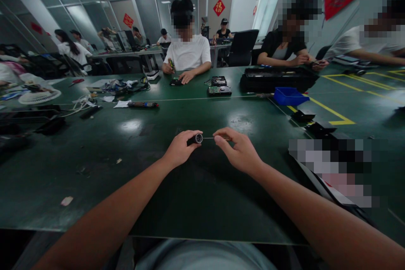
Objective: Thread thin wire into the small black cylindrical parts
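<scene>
In the head view, my left hand (181,148) is closed around a short black cylinder (198,138) with a pale, ring-rimmed round end turned toward me. I cannot tell exactly what kind of part it is. From the right, the thin metal shaft of what looks like a slim screwdriver (208,138) reaches to the cylinder's side. Its other end is in my right hand (236,148), thumb and fingers pinched about it, and the fingers mostly hide the handle. Both hands are just above the green table (196,190).
Across the table a person (190,52) in white works with a yellow-handled tool. Hard drives (220,90), a long black housing (278,79) and a blue bin (290,96) stand beyond my hands. A dark rod-shaped tool (143,104) and cables lie left; black brackets (319,128) lie right.
</scene>
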Action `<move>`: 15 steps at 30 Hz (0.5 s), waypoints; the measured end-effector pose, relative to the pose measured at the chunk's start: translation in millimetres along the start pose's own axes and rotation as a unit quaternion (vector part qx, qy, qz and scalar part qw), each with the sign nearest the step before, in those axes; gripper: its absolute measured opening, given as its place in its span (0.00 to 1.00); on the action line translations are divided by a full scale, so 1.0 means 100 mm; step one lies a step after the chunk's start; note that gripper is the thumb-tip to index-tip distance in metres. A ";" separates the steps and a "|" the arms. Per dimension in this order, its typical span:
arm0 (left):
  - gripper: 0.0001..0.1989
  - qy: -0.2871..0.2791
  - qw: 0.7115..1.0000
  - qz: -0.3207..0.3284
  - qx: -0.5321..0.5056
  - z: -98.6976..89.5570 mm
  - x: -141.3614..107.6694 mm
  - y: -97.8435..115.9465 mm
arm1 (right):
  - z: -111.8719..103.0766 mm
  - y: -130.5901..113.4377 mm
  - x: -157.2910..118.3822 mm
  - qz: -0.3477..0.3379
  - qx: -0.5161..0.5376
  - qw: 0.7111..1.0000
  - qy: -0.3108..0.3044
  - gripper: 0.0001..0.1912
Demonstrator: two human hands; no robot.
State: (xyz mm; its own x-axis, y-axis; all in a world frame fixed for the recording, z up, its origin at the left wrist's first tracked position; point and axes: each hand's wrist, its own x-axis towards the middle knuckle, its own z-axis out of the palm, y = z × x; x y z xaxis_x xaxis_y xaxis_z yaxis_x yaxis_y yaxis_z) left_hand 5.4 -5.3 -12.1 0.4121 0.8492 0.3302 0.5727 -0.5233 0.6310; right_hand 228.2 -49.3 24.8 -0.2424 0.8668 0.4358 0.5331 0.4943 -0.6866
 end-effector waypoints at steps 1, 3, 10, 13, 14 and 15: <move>0.19 -0.002 1.000 0.000 0.000 0.00 0.00 0.00 | 0.00 -0.01 0.00 0.018 -0.005 1.000 0.003 0.14; 0.19 -0.005 1.000 0.003 0.001 0.00 0.00 0.01 | 0.00 -0.01 0.01 0.045 -0.013 0.999 0.017 0.18; 0.19 0.006 1.000 0.003 0.014 0.02 0.00 0.02 | 0.11 0.12 -0.01 0.058 0.141 0.985 0.082 0.10; 0.19 0.012 1.000 0.009 0.023 0.01 0.00 0.03 | 0.17 0.18 0.02 0.103 0.263 0.953 0.106 0.10; 0.19 0.014 0.999 0.019 0.024 0.01 0.01 0.04 | 0.18 0.20 0.04 0.119 0.300 0.940 0.114 0.11; 0.19 0.015 0.999 0.034 0.025 0.00 0.01 0.04 | 0.18 0.21 0.05 0.136 0.335 0.924 0.123 0.12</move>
State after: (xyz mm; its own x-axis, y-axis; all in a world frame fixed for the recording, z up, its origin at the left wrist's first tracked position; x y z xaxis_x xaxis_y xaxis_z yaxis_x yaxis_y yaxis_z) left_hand 8.1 -6.6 -9.2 0.4300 0.8132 0.3922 0.5789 -0.5817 0.5715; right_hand 223.4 -33.1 1.7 0.0631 0.9643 0.2571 -0.0942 0.2622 -0.9604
